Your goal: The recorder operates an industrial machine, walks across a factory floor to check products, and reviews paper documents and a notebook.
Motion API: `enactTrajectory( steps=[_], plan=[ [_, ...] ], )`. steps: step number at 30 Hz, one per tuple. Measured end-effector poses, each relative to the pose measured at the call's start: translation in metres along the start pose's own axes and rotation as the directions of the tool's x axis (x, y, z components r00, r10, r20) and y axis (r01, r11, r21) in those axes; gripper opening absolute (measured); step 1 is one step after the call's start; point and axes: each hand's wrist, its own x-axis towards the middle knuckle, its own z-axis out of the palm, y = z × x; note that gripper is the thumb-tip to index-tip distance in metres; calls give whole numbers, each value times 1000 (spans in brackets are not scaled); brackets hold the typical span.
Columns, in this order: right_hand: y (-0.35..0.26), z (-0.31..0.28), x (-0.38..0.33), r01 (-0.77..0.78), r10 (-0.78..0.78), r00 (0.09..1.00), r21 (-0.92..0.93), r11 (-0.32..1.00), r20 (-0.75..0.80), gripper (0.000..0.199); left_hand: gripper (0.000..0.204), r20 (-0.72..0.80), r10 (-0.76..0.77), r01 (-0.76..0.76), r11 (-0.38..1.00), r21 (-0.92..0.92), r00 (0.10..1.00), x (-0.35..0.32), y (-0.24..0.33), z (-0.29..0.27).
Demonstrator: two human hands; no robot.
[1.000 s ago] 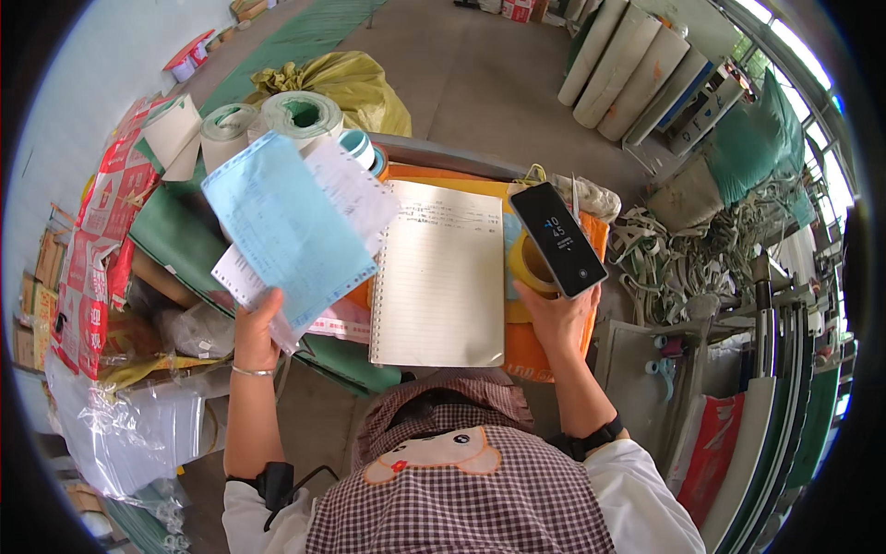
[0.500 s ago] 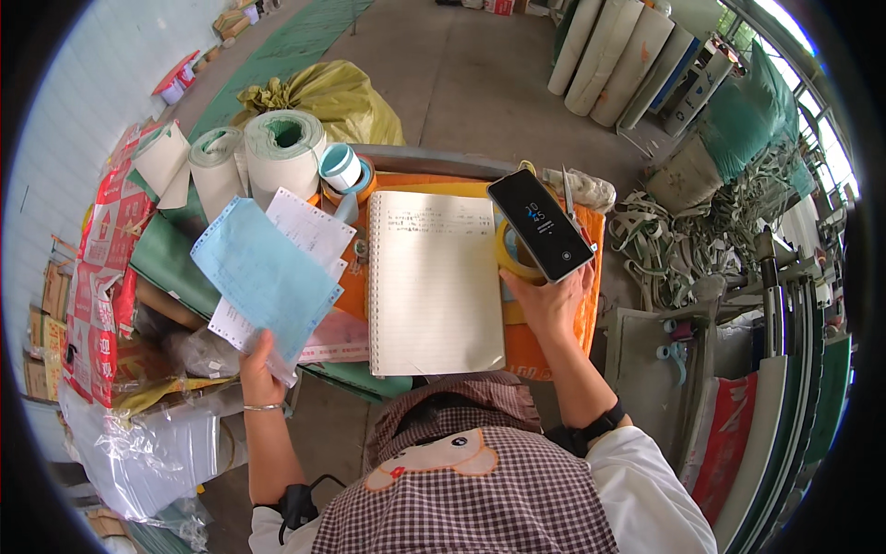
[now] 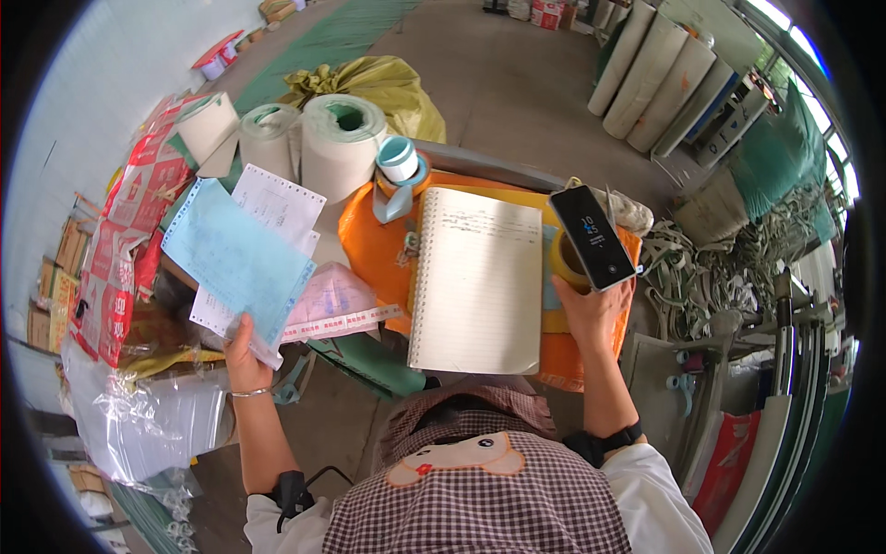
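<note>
Between the thumb and fingers of my left hand [image 3: 246, 355] is a sheaf of papers: a light blue sheet [image 3: 231, 258] with perforated edges over white printed ones [image 3: 277, 205]. It hangs tilted over the left side of the table. My right hand [image 3: 595, 309] is closed around the lower end of a black smartphone [image 3: 591, 235], its screen lit. A yellow tape roll [image 3: 565, 263] lies against the phone and my thumb; whether my hand grips it too, I cannot tell. An open spiral notebook [image 3: 477, 295] with handwriting at its top lies flat between my hands.
An orange sheet [image 3: 369, 235] covers part of the table under the notebook. White rolls [image 3: 341, 152] and a light blue tape roll [image 3: 397, 159] stand at the back left. Pink paper [image 3: 334, 294] lies left of the notebook. Tangled strips [image 3: 678, 282] heap at the right.
My left hand has carried the papers leftward, away from the notebook, showing more of the pink paper. The whole view has shifted; my right hand still has the phone.
</note>
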Motion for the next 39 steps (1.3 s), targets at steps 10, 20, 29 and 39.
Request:
enactTrajectory(
  steps=[10, 20, 29, 39],
  plan=[
    [-15, -59, -72, 166, -168, 986, 154, 974, 6, 86, 43, -77, -60, 58, 998, -25, 995, -18, -25, -49],
    [-92, -40, -38, 576, -658, 558, 335, 746, 506, 64, 47, -58, -153, 151, 988, -32, 987, -36, -50, -54],
    [-135, -82, 47, 703, -727, 684, 208, 680, 66, 17, 50, -99, -225, 216, 971, -100, 969, -47, -68, -76],
    [-141, -96, 120, 96, -118, 993, 549, 830, 5, 30, 56, -109, -252, 246, 967, -63, 962, -54, -80, -75]
  ],
)
